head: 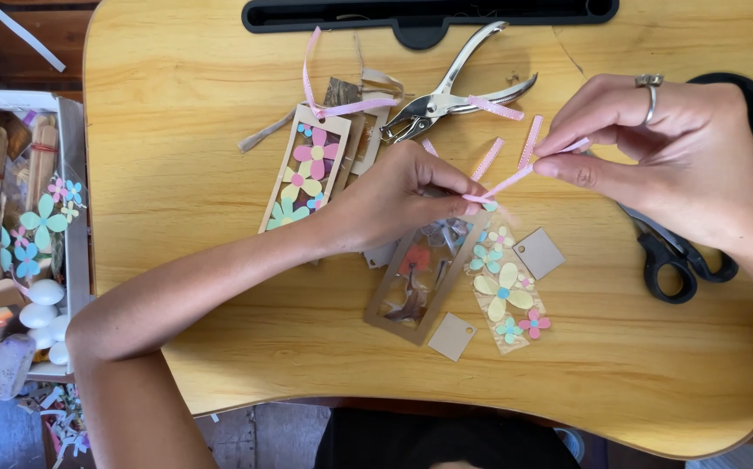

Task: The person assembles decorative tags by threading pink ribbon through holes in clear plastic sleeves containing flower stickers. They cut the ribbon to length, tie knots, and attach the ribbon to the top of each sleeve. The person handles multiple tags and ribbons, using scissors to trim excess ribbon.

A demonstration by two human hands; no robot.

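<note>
On the pale wooden lap desk (185, 287): silver metal hole punch (446, 95) far centre, black-handled scissors (676, 256) right, under the right hand (680, 152). Pink dotted ribbon (507, 178) stretched between right hand and left hand (394, 204). Flower-filled cardboard-framed bookmark (307, 169) left of the left hand; clear flower-patterned bookmark strip (505, 291) nearer, centre. White cardboard craft box (72, 174) off the left edge.

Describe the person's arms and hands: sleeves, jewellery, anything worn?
Both forearms are bare, with no sleeves, gloves or watch in view. The right hand wears a silver ring on one finger. The left hand shows no rings or other jewellery.
</note>
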